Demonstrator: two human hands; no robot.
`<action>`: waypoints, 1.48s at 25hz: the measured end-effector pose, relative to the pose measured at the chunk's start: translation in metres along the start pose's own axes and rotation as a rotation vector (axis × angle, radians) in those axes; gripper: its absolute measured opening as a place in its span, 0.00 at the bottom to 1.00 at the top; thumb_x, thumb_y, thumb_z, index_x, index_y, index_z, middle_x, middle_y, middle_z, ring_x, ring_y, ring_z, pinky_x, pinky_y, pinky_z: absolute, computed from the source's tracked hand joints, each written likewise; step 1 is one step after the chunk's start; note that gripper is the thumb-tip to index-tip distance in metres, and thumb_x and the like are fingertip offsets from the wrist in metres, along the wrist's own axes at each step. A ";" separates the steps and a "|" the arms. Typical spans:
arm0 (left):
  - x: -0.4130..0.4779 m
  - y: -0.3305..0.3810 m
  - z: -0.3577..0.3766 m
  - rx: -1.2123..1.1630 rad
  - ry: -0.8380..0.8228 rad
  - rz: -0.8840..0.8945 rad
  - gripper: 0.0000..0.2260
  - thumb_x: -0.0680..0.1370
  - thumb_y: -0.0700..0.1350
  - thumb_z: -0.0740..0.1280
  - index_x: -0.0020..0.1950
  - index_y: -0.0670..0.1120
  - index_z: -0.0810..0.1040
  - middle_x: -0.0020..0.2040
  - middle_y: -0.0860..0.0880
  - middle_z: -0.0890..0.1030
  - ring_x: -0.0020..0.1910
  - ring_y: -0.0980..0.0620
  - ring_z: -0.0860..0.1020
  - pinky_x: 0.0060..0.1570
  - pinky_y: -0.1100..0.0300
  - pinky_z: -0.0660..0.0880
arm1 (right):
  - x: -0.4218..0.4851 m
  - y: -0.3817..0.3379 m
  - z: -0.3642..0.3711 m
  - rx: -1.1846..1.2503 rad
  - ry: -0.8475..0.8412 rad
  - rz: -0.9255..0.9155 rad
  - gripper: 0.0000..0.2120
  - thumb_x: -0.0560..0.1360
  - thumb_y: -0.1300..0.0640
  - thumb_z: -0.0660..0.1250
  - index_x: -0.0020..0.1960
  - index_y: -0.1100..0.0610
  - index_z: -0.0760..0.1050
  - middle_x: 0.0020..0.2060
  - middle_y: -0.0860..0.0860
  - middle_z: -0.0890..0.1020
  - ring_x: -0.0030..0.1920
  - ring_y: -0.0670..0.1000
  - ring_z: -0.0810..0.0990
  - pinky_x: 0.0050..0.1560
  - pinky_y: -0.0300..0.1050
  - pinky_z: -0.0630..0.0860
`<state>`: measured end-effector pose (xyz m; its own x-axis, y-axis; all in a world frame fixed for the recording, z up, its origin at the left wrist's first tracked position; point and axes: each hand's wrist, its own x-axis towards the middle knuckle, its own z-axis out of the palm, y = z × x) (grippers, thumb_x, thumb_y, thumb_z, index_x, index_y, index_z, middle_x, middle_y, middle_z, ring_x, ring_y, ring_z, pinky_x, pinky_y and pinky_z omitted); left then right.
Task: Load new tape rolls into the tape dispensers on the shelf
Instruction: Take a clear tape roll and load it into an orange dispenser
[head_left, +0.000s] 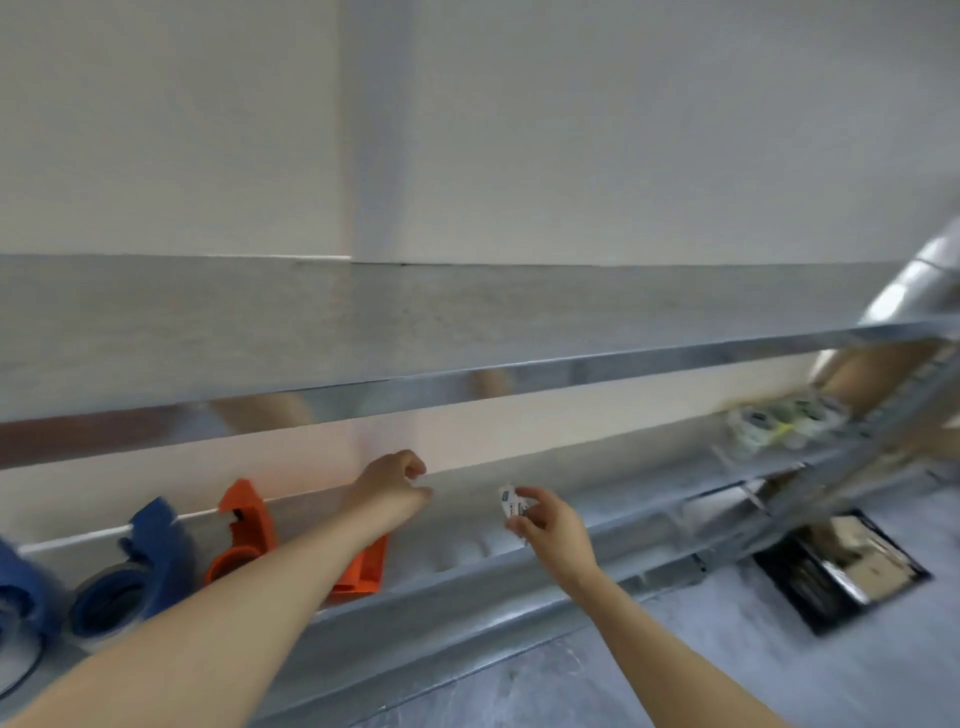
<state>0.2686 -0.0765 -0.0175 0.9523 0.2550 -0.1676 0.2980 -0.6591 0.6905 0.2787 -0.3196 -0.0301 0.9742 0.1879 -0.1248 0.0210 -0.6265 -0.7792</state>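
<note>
On the metal shelf (519, 525) several tape dispensers stand in a row at the left: a blue one (140, 566), another blue one (21, 597) at the frame edge, an orange one (244, 530), and a second orange one (363, 571) partly hidden behind my left forearm. My left hand (395, 483) hovers over the shelf with curled fingers and holds nothing I can see. My right hand (545, 525) pinches a small white label or wrapper (511, 501) with blue print. A pile of new tape rolls (779, 421) lies far right on the shelf.
An upper metal shelf (467, 332) overhangs the working shelf. A shiny duct (914, 291) rises at the far right. Below right, on the grey floor, sits a dark tray or box (841, 566). The view is motion-blurred.
</note>
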 end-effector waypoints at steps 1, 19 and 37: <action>0.003 0.021 0.012 -0.001 -0.040 0.053 0.14 0.70 0.48 0.73 0.54 0.49 0.78 0.56 0.51 0.81 0.53 0.50 0.79 0.49 0.61 0.71 | -0.004 0.008 -0.019 -0.006 0.037 0.014 0.18 0.71 0.53 0.70 0.60 0.46 0.75 0.41 0.46 0.85 0.41 0.47 0.83 0.43 0.50 0.80; 0.040 0.352 0.304 -0.066 -0.304 0.367 0.11 0.69 0.45 0.75 0.46 0.50 0.76 0.48 0.51 0.80 0.50 0.50 0.80 0.53 0.58 0.74 | -0.013 0.217 -0.378 -0.144 0.335 0.192 0.19 0.74 0.52 0.69 0.64 0.49 0.72 0.45 0.54 0.84 0.49 0.51 0.81 0.48 0.49 0.77; 0.247 0.509 0.511 0.077 -0.325 0.225 0.16 0.70 0.43 0.70 0.57 0.47 0.77 0.58 0.47 0.77 0.55 0.46 0.77 0.50 0.58 0.73 | 0.216 0.391 -0.532 -0.158 0.166 0.268 0.13 0.71 0.49 0.70 0.54 0.50 0.77 0.47 0.48 0.84 0.45 0.47 0.82 0.47 0.47 0.79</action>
<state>0.6885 -0.7106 -0.0672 0.9619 -0.1306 -0.2401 0.0718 -0.7268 0.6830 0.6168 -0.9259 -0.0348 0.9728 -0.1163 -0.2004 -0.2185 -0.7486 -0.6260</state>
